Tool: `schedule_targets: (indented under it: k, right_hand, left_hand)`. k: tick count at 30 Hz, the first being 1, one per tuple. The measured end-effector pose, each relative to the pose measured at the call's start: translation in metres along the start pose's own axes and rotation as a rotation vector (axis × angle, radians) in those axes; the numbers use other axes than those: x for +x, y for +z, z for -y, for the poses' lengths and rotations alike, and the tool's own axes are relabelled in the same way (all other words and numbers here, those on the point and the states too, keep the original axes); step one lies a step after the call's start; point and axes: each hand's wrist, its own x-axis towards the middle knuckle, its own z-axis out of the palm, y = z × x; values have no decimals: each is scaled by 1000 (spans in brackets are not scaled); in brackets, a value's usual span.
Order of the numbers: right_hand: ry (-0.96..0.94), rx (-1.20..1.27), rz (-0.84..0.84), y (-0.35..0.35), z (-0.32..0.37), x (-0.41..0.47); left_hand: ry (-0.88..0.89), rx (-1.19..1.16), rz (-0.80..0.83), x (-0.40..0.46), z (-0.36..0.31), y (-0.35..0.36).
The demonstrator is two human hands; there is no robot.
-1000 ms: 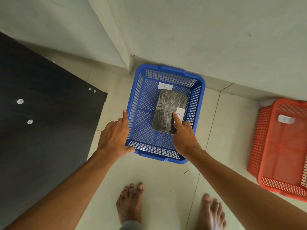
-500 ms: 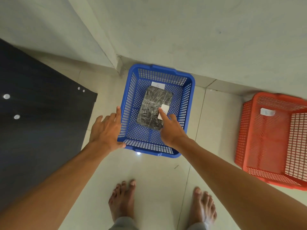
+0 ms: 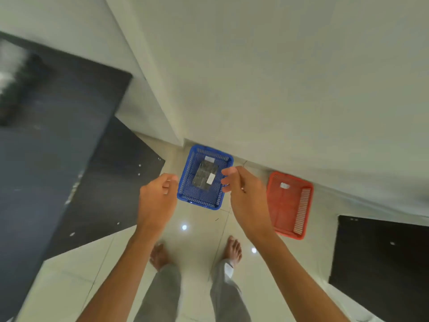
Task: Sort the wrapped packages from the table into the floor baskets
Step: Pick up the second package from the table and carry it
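Note:
A blue floor basket point(image 3: 183, 182) stands against the wall, with a dark wrapped package point(image 3: 204, 176) bearing a white label lying flat inside it. An orange basket point(image 3: 287, 205) sits to its right and looks empty. My left hand point(image 3: 157, 201) hovers well above the floor, left of the blue basket, fingers loosely curled and holding nothing. My right hand point(image 3: 243, 194) hangs in the air right of the blue basket, fingers apart and empty. Neither hand touches the basket or the package.
A dark table top point(image 3: 46, 159) fills the left side, with a blurred dark object point(image 3: 16, 89) at its far end. Another dark surface point(image 3: 380, 263) lies at the right. My bare feet point(image 3: 160, 254) stand on the pale tiled floor before the baskets.
Both hands have let go of the blue basket and package and risen away from them. The view has pulled far up and back, so the baskets look smaller.

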Motion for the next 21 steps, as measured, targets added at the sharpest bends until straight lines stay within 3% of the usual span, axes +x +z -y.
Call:
schedule_targets:
  k: [5,9,15,21]
  right_hand:
    - [-193,51,-44,-59,144,-85]
    - [-336,88,-104,-59,217,-145]
    - [-504,103,-169,3,284,-231]
    - [-575,165,-205,85,344,-293]
  left_hand:
    - [149,-119,-27,-79,-110,-106]
    - [277,-179,-125,-120,-141,-185]
    - [462,-67,-66,-151,-96,-321]
    - [545,89,-198,-166,-25,-455]
